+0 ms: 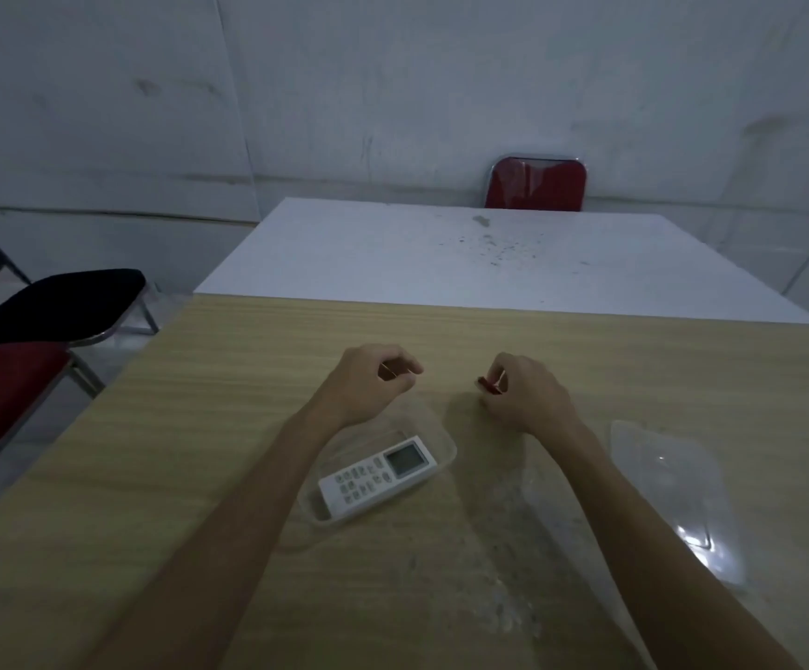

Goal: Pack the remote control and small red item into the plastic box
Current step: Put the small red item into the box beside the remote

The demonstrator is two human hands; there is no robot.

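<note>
While the white remote control (377, 477) lies inside the clear plastic box (447, 440) on the wooden bench (199, 427), the right hand (525, 396) pinches the small red item (487, 385) in its fingers just beyond the box; the left hand (368, 382) hovers loosely curled and empty, the clear lid (673, 495) lying right of both.
</note>
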